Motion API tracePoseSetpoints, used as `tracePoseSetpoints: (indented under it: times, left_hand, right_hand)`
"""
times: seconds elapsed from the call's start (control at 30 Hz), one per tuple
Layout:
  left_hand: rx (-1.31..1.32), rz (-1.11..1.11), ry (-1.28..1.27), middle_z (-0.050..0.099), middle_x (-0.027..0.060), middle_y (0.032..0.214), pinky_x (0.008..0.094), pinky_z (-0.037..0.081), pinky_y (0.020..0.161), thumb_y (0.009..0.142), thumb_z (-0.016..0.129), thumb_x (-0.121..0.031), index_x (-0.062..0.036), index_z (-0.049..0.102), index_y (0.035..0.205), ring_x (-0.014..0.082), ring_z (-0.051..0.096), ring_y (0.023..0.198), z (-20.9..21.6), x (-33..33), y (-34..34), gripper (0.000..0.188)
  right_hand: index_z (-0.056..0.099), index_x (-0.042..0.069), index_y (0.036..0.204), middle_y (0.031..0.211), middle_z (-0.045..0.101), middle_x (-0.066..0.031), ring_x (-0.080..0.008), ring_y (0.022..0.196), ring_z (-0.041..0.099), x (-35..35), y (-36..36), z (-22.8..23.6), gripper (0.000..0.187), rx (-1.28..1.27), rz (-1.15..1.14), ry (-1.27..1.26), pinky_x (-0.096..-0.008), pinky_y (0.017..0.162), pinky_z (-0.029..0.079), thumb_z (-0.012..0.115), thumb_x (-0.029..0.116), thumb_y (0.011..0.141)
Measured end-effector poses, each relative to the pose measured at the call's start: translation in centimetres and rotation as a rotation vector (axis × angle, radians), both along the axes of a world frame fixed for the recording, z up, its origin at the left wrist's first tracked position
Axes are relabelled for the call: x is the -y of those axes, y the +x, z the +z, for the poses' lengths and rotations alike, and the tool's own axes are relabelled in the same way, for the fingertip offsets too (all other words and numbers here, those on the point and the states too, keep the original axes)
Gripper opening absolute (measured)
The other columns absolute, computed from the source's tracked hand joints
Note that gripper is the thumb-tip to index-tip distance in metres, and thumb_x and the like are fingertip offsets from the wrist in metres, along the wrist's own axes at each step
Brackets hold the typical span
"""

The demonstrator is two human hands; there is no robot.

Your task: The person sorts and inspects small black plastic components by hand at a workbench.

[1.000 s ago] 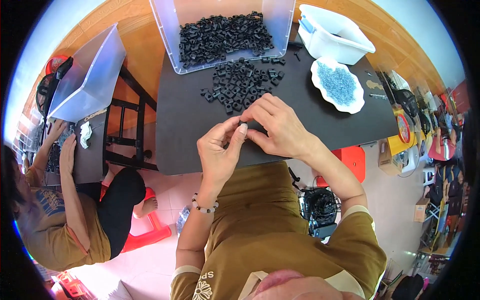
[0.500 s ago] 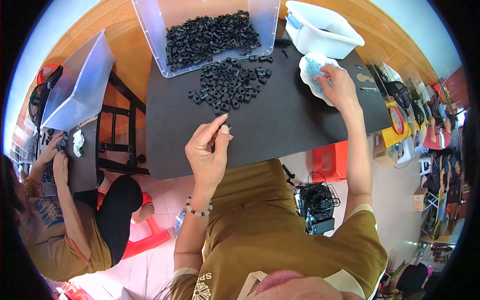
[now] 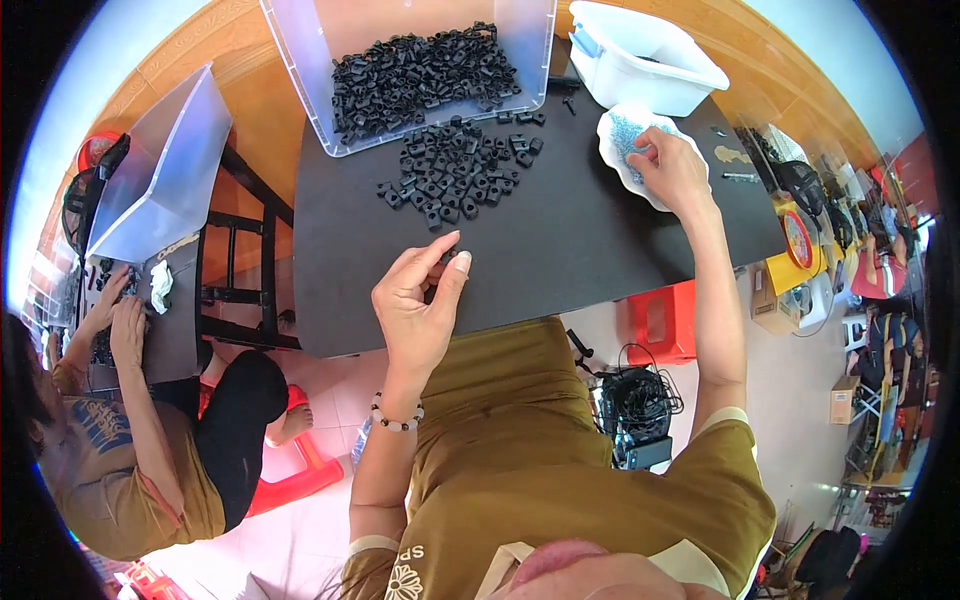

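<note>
My left hand (image 3: 415, 295) is over the near middle of the table, thumb and forefinger pinched on a small black plastic part (image 3: 448, 257), mostly hidden by the fingers. My right hand (image 3: 672, 170) reaches over a white scalloped dish (image 3: 607, 150), fingertips down at its contents. In the dish lie many tiny bluish-silver pieces (image 3: 626, 132), too small to name. Those fingers are drawn together; whatever they pinch is hidden. Just beyond my left hand spreads a loose pile of black plastic parts (image 3: 460, 165), blocky and with holes.
A clear plastic bin (image 3: 290, 75) tipped toward me holds many more black parts (image 3: 420, 75). Behind the dish stands a white tub (image 3: 650, 85). A co-worker (image 3: 140, 430) works at a table on the left, beside another clear bin (image 3: 165, 170). A red stool (image 3: 662, 322) is under the table's right side.
My left thumb and forefinger have shifted slightly around the black part. The right hand stays at the dish, its fingers moving a little among the tiny pieces.
</note>
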State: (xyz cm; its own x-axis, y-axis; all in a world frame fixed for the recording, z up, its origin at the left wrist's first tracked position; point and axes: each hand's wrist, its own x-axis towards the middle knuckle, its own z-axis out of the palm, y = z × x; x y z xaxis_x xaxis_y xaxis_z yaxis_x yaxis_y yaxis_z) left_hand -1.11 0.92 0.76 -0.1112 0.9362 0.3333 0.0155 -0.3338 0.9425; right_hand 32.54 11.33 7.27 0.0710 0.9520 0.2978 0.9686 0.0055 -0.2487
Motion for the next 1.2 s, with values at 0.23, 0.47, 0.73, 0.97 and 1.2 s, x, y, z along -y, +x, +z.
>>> tracePoseSetpoints:
  times: [0.23, 0.47, 0.73, 0.97, 1.2]
  left_hand:
    - [0.014, 0.006, -0.008, 0.071, 0.0042, 0.087, 0.022, 0.051, 0.066, 0.095, 0.074, -0.007, -0.0008, 0.075, 0.118, 0.0089, 0.068, 0.075, -0.3, 0.0, 0.3, 0.024]
    - [-0.061, 0.024, 0.044, 0.071, 0.0048, 0.086, 0.0221, 0.051, 0.066, 0.094, 0.074, -0.007, -0.0007, 0.076, 0.116, 0.0084, 0.067, 0.073, -0.4, 0.0, 0.1, 0.023]
    - [-0.065, 0.028, 0.05, 0.07, 0.004, 0.083, 0.0221, 0.051, 0.066, 0.093, 0.076, -0.007, -0.001, 0.076, 0.115, 0.0079, 0.064, 0.071, -0.2, 0.0, 0.4, 0.022]
    - [-0.108, 0.035, 0.051, 0.071, 0.0041, 0.085, 0.0228, 0.05, 0.069, 0.092, 0.078, -0.009, -0.0024, 0.077, 0.115, 0.0079, 0.061, 0.073, -0.2, -0.1, 0.2, 0.023]
    - [-0.07, -0.072, 0.009, 0.071, 0.004, 0.089, 0.0211, 0.049, 0.07, 0.092, 0.078, -0.008, -0.0015, 0.076, 0.118, 0.0077, 0.062, 0.075, -0.2, 0.0, -0.3, 0.027]
  right_hand:
    - [0.072, 0.006, 0.101, 0.092, 0.075, -0.0143, -0.0313, 0.087, 0.072, -0.8, 1.2, -0.8, 0.018, 0.103, -0.012, -0.001, -0.043, 0.078, 0.055, 0.072, 0.019, 0.089]
    - [0.072, 0.0, 0.098, 0.089, 0.074, -0.0166, -0.0281, 0.084, 0.07, -1.5, 2.4, -0.1, 0.018, -0.166, 0.027, 0.087, -0.039, 0.077, 0.055, 0.069, 0.015, 0.089]
    - [0.071, -0.005, 0.109, 0.085, 0.071, -0.0055, -0.0088, 0.078, 0.062, -1.9, 4.6, -0.7, 0.024, -0.343, 0.079, 0.041, -0.0274, 0.071, 0.049, 0.067, 0.014, 0.095]
    - [0.073, 0.0, 0.108, 0.087, 0.067, 0.0022, -0.0045, 0.077, 0.056, -1.2, 3.4, -0.5, 0.022, -0.685, 0.134, -0.016, -0.0224, 0.07, 0.045, 0.067, 0.019, 0.099]
    - [0.075, 0.005, 0.109, 0.093, 0.07, 0.0033, -0.0047, 0.083, 0.059, 2.3, -4.8, 1.1, 0.021, -0.986, 0.48, -0.199, -0.0224, 0.076, 0.048, 0.07, 0.023, 0.098]
